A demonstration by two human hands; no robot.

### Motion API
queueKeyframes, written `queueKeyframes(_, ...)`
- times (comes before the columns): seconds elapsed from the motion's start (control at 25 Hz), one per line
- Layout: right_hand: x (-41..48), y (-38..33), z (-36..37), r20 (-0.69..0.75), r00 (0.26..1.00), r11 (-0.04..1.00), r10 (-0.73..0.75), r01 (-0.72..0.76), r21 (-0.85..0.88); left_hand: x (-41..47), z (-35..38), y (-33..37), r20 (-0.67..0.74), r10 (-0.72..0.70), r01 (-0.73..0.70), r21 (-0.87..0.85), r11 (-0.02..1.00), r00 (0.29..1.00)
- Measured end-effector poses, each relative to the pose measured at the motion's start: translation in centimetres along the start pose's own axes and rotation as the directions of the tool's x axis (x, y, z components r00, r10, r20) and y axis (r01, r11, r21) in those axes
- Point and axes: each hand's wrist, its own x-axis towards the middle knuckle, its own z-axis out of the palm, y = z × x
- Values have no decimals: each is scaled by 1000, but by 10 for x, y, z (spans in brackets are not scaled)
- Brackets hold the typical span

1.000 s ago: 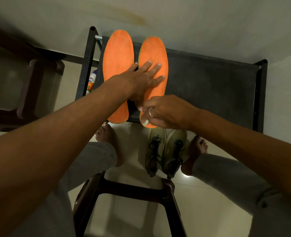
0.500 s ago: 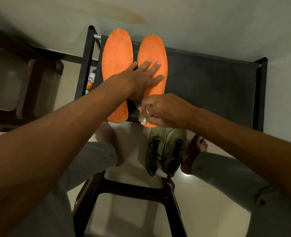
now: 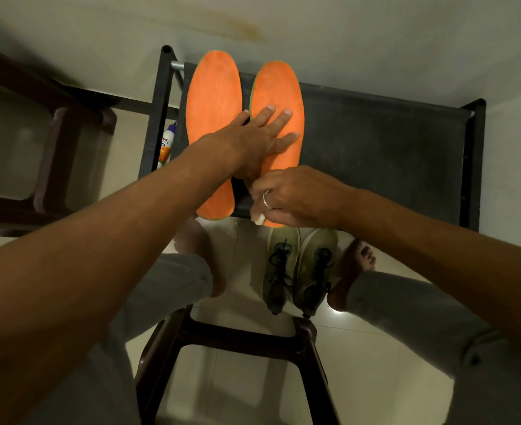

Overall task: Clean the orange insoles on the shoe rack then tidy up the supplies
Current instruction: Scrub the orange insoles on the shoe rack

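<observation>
Two orange insoles lie side by side on the black shoe rack [image 3: 391, 148]. The left insole [image 3: 213, 111] is partly covered by my left forearm. My left hand [image 3: 253, 139] lies flat, fingers spread, pressing down on the right insole [image 3: 279, 90]. My right hand [image 3: 296, 197], a ring on one finger, is closed on a small white wad [image 3: 258, 218] at the heel end of the right insole, near the rack's front edge. What the wad is made of is unclear.
A white bottle with an orange label [image 3: 165, 145] stands on the floor left of the rack. A pair of olive sneakers [image 3: 299, 268] sits on the floor between my bare feet. Dark brown stools stand at left [image 3: 54, 154] and below me [image 3: 237, 335].
My right hand has shifted slightly along the heel of the right insole with the white wad. My left hand stays pressed on the insole.
</observation>
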Motion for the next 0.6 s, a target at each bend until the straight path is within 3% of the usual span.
queueKeyframes(0.16, -30, 15, -15, 91, 996, 1000, -6, 3, 26, -1, -3, 2, 26, 5, -4, -9, 1000, 1000)
queueKeyframes(0.48, -13, -9, 10, 46, 996, 988, -75, 81, -134, 0, -4, 2, 13, 2, -2, 11, 1000, 1000)
queueKeyframes(0.6, -27, 1, -7, 17, 1000, 998, -17, 18, -53, -1, -5, 3, 24, 4, -4, -10, 1000, 1000)
